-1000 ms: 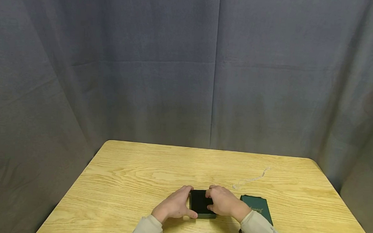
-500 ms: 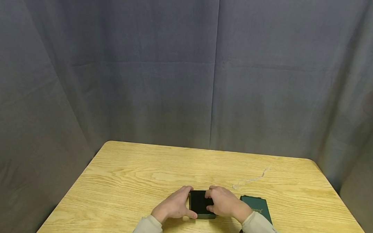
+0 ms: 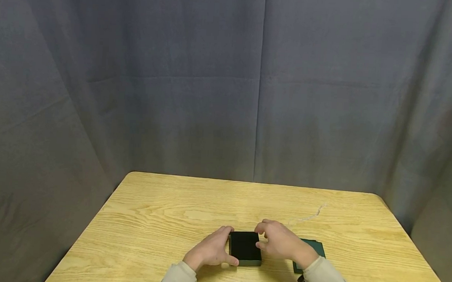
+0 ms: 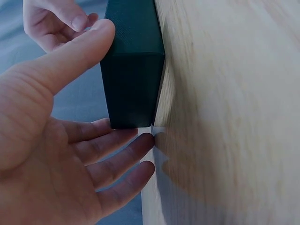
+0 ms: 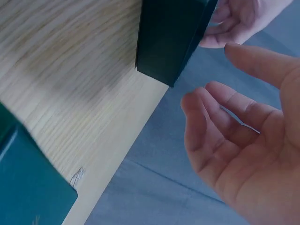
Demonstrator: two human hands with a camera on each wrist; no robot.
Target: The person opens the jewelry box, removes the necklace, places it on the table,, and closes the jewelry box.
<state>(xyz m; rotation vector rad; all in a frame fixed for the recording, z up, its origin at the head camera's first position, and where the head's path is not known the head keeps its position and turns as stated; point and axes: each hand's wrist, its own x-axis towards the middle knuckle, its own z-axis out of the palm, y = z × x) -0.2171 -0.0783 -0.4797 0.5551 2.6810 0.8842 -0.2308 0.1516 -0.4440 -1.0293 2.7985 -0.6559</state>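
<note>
A small square dark-green box (image 3: 246,246) with a black inside sits on the wooden table, open side up in the head view. My left hand (image 3: 212,248) grips it from the left. In the left wrist view its thumb (image 4: 89,47) lies against one side of the box (image 4: 131,89), and its fingertips touch the opposite side. My right hand (image 3: 283,243) hovers just right of the box, its fingers loosely bent and holding nothing. In the right wrist view a gap separates this hand (image 5: 243,136) from the box (image 5: 166,42).
Right of the box lies a green lid (image 3: 316,246) with gold lettering, partly hidden by my right forearm. A thin, pale bracelet-like chain (image 3: 313,215) stretches across the table (image 3: 170,210) farther back. Grey curtains (image 3: 197,114) hang behind the table.
My right hand has come off the box's right edge and moved a little to the right, covering more of the lid. My left hand and the box stay in place.
</note>
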